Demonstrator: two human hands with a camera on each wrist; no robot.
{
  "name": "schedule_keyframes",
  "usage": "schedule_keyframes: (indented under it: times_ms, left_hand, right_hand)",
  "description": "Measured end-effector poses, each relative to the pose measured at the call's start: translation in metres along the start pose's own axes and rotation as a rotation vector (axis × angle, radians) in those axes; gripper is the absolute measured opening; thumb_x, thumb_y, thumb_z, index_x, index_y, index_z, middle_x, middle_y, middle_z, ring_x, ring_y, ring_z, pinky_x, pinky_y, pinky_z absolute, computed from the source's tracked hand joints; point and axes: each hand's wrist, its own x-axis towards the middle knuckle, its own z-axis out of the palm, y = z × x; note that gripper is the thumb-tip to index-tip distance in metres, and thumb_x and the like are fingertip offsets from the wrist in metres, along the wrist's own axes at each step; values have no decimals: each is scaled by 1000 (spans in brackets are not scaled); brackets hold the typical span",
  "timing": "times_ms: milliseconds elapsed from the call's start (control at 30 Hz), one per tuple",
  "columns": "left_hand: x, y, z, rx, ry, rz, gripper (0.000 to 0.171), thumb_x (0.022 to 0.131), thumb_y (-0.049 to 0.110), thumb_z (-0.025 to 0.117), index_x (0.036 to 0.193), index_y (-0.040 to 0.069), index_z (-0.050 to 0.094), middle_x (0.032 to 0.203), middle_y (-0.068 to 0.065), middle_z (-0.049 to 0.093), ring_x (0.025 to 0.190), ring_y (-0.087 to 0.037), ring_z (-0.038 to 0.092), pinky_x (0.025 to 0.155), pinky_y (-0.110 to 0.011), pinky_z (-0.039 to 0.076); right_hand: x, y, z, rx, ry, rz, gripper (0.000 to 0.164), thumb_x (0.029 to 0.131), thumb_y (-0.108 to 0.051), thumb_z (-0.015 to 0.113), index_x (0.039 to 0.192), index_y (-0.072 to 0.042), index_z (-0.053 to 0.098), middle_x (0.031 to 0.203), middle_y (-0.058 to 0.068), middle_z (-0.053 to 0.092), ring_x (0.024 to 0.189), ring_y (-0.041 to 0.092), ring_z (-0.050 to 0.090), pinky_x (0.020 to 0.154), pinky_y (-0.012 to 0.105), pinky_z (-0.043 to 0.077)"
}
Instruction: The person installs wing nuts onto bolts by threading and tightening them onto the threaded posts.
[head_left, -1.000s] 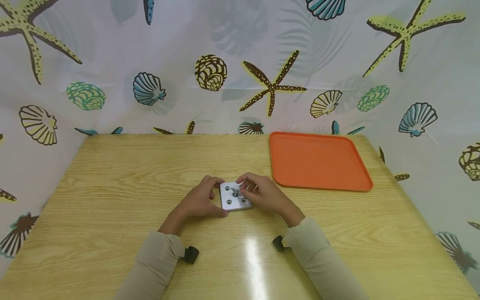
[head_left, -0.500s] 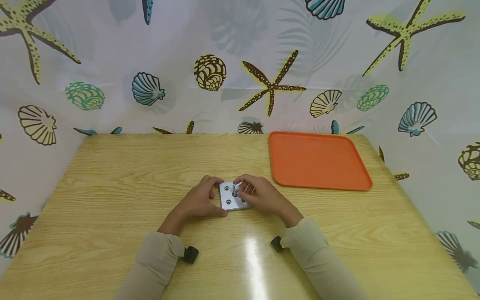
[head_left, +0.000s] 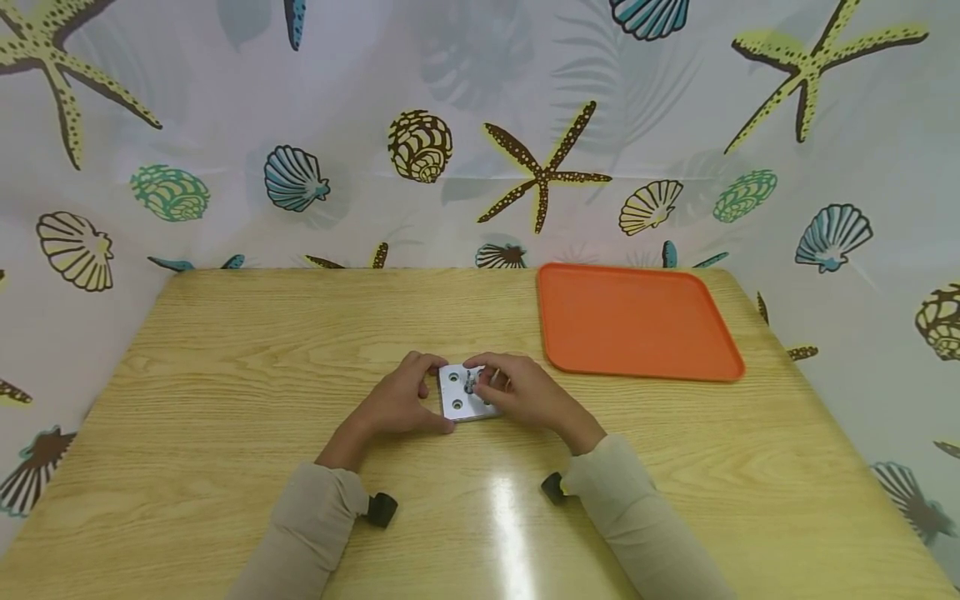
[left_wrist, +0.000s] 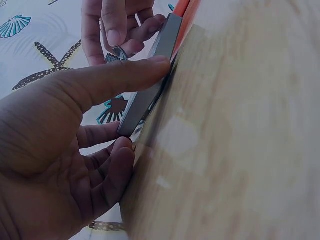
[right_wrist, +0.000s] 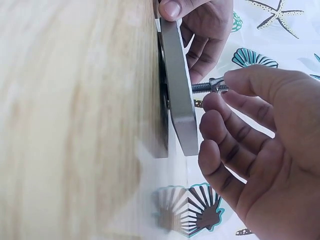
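A square silver metal plate [head_left: 472,410] with several round holes lies on the table. My left hand [head_left: 400,400] grips its left side, thumb on the near edge and fingers on the far edge. A threaded stud [right_wrist: 201,88] stands out from the plate's middle. On its end sits a small metal wing nut [right_wrist: 218,85], which my right hand [head_left: 528,393] pinches between thumb and index finger. The other right fingers curl loosely beside the plate's face. In the left wrist view, one wing of the wing nut [left_wrist: 119,53] shows below the right fingers.
An orange tray [head_left: 645,321] lies at the back right of the wood-grain table [head_left: 300,325]. A white curtain [head_left: 360,225] printed with shells and starfish surrounds the table at the back and sides. Dark wrist cameras stick out from under both sleeves.
My right hand has shifted slightly left over the wing nut, and its fingers have turned a little. The left hand and the plate stay in place.
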Motion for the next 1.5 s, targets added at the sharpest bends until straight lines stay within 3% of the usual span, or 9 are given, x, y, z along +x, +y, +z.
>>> schedule_keyframes:
  times_ms: [1067, 1333, 1500]
  left_hand:
    - [-1, 3, -1, 1, 3, -13, 88, 68, 35, 92, 142, 17, 49, 124, -4, 50, 94, -18, 50, 74, -30, 41]
    - [0, 3, -1, -2, -6, -12, 86, 69, 35, 92, 141, 17, 49, 126, -4, 50, 96, -18, 50, 76, -30, 42]
    - [-1, 4, -1, 3, -5, -12, 86, 69, 34, 92, 141, 17, 49, 125, -4, 50, 94, -18, 50, 75, -30, 42]
  right_hand:
    - [-2, 1, -3, 3, 51, 5, 15, 96, -15, 65, 110, -9, 66, 89, 3, 66, 70, 9, 55, 63, 22, 46]
    - [-4, 0, -5, -25, 73, 2, 9, 96, -17, 66, 103, -11, 66, 95, 3, 66, 72, 10, 54, 65, 22, 46]
    - [-3, -1, -5, 19, 70, -19, 11, 96, -9, 62, 106, -8, 67, 97, 7, 69, 71, 10, 55, 64, 22, 47]
